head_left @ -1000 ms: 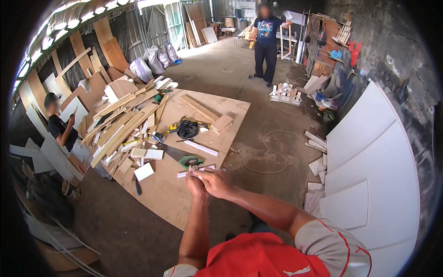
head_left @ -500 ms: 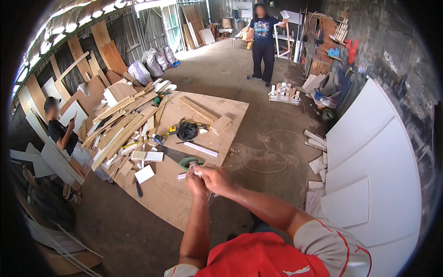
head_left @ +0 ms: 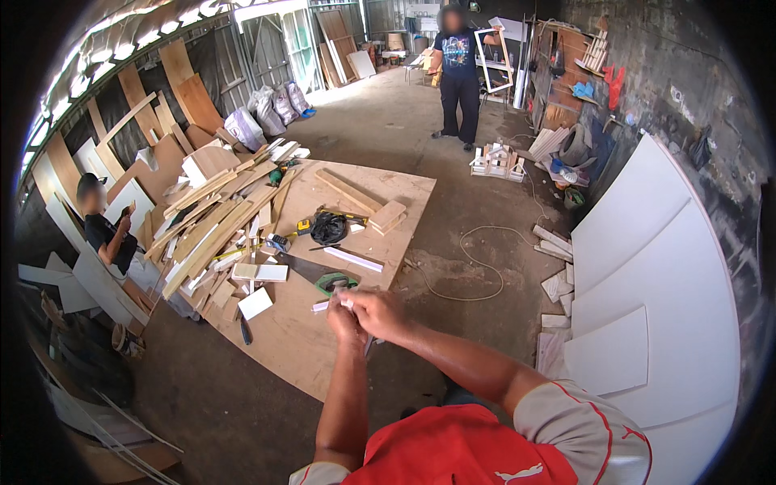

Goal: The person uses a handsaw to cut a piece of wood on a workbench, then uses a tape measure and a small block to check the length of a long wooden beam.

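My left hand [head_left: 346, 326] and my right hand [head_left: 381, 315] meet over the near edge of the work table, fingers closed against each other. A small pale bit shows between the fingertips, too small to name. Just beyond them lies a hand saw with a green handle [head_left: 333, 280], its dark blade pointing away to the left. The end of a whitish strip [head_left: 320, 306] pokes out left of my left hand; whether the hands touch it is hidden. Another white strip [head_left: 353, 259] rests farther along the board.
Piled wooden slats [head_left: 214, 230] cover the table's left side, near a yellow tape measure [head_left: 303, 227] and black plastic bag [head_left: 329, 228]. One person [head_left: 461, 65] stands at the back with a white frame [head_left: 495, 61]; another [head_left: 109, 226] sits left. White panels [head_left: 647, 283] lean at right.
My hands stay together in nearly the same place. At the back, the standing person's white frame has been raised and tilted.
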`<action>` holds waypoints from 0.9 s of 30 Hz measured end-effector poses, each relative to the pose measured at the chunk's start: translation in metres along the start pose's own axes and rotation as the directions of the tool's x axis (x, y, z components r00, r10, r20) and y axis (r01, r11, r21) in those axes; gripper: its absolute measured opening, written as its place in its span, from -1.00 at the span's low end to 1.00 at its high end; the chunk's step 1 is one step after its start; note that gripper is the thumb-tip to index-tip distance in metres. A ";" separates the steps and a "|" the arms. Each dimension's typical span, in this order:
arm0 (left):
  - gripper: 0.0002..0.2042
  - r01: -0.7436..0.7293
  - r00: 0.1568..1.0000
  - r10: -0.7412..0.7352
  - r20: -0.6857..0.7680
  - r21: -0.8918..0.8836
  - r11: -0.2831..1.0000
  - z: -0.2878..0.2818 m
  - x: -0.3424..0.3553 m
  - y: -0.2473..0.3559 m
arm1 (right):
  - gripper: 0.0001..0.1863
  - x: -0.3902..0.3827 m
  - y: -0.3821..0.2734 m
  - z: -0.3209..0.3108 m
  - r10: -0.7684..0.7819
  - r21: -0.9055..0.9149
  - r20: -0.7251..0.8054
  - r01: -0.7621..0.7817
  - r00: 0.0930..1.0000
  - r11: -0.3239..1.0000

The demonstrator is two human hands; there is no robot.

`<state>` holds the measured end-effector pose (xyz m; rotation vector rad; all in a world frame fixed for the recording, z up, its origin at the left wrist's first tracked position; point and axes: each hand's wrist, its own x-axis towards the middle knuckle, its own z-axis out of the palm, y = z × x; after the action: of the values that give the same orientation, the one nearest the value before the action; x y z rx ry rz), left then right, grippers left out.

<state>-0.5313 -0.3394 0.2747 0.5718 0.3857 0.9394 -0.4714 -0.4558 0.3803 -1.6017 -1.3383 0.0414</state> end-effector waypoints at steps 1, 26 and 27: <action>-0.72 0.023 0.992 -0.017 0.122 -0.044 0.999 -0.015 0.006 -0.001 | -0.69 -0.003 -0.002 0.001 -0.035 -0.009 0.060 0.036 0.998 0.999; -0.68 0.047 0.997 -0.050 0.052 0.055 0.997 -0.018 0.004 0.002 | -0.70 -0.009 -0.014 -0.006 -0.053 -0.070 0.065 0.058 0.996 0.996; -0.68 0.060 0.982 -0.047 0.182 -0.070 0.996 -0.027 0.003 0.002 | -0.72 -0.010 -0.017 -0.006 -0.026 -0.117 0.132 0.042 0.991 0.992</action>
<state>-0.5453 -0.3281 0.2540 0.5701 0.2015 0.8392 -0.4836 -0.4689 0.3895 -1.6996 -1.4925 0.0461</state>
